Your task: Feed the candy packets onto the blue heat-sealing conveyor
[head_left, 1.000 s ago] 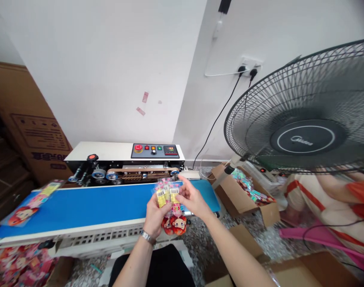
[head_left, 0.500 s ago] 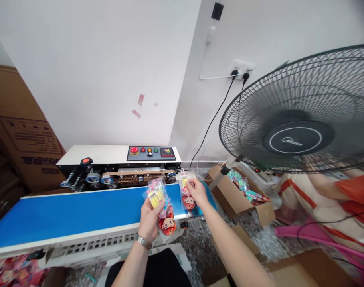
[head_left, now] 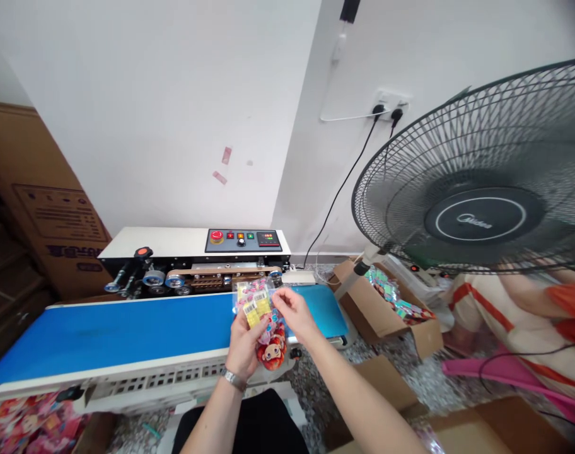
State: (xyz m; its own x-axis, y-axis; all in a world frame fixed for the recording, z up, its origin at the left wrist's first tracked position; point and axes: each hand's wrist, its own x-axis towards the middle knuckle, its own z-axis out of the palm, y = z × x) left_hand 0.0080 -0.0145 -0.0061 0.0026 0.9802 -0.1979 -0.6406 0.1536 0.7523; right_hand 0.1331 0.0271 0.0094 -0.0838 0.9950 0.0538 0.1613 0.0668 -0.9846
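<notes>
My left hand (head_left: 244,343) grips several clear plastic packets (head_left: 258,308), fanned out, with yellow labels, barcodes and a red-haired cartoon figure at the lower end. The packets are tilted, above the front part of a blue conveyor belt (head_left: 164,325). At their right upper edge is my right hand (head_left: 294,313), its thumb and fingers pinched together on the clear edge of a packet. Just behind the packets stands the band sealing machine (head_left: 174,243), with rollers, a brown belt and a lit control panel (head_left: 244,240).
A large fan (head_left: 481,214) fills the right side. Below it stand an open carton (head_left: 363,309) of shiny packets and a pink chair (head_left: 495,372) with a seated person (head_left: 500,315). More cartons (head_left: 495,429) lie at lower right, and red packets (head_left: 29,419) at lower left.
My right hand has moved left from the belt's right end, where it held a single packet, to the packets in my left hand. The view has shifted slightly.
</notes>
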